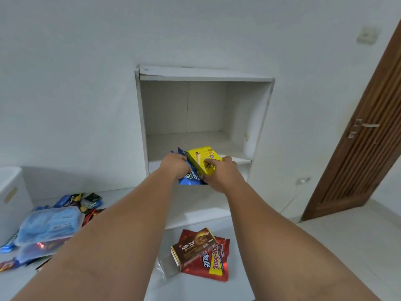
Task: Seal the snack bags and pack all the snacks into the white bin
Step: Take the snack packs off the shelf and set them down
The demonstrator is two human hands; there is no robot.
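Gripping blue packets (pixel 188 180) with left hand (pixel 175 168), clutching yellow box (pixel 200 158) with right hand (pixel 220 173) at shelf (pixel 195 141) edge. Fetching step, seemingly. Next up: swinging both far left to bin (pixel 13 192), well apart.

We face plain white wall (pixel 86 61), evenly lit, soft shadows. Against it, open white cabinet (pixel 204 72): two compartments, shelf board (pixel 242 161) between, top edge chipped. To our right, brown slatted wooden door (pixel 368 148), metal handle (pixel 366 125). Switch plate (pixel 367 35) high beside door, socket (pixel 303 180) low near frame. Pale tiled floor (pixel 347 246) below door.
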